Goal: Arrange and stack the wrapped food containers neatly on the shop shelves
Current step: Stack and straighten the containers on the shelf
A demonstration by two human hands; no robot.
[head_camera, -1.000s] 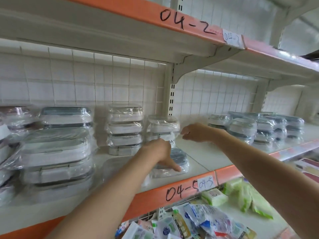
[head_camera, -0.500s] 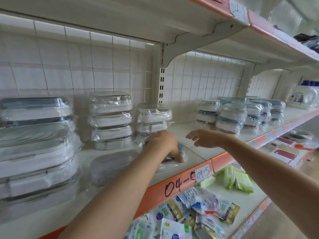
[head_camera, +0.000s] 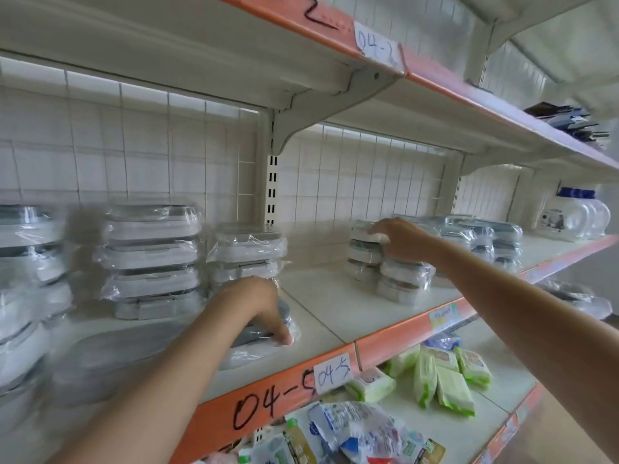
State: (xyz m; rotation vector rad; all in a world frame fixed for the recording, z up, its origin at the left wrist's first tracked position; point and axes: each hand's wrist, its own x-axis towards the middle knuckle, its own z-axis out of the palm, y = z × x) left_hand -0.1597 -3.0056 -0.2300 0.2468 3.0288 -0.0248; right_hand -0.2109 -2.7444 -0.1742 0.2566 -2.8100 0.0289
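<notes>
Blurred wrapped containers (head_camera: pixel 100 356) crowd the shelf (head_camera: pixel 385 316) front at left. The left hand (head_camera: pixel 254 306), fingers curled, grips a flat container (head_camera: pixel 268 333) near the edge; farther back, the right hand (head_camera: pixel 402 241) grasps a stack (head_camera: pixel 363 252).

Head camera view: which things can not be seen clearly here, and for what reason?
- Flat container near the shelf edge: the left hand covers most of it.
- Right hand on the top container of a stack: its fingertips are turned away, so the grip is unclear.
- Stacks at far left: blurred, cut by the edge.
- Yellow price tag: text too small.
</notes>
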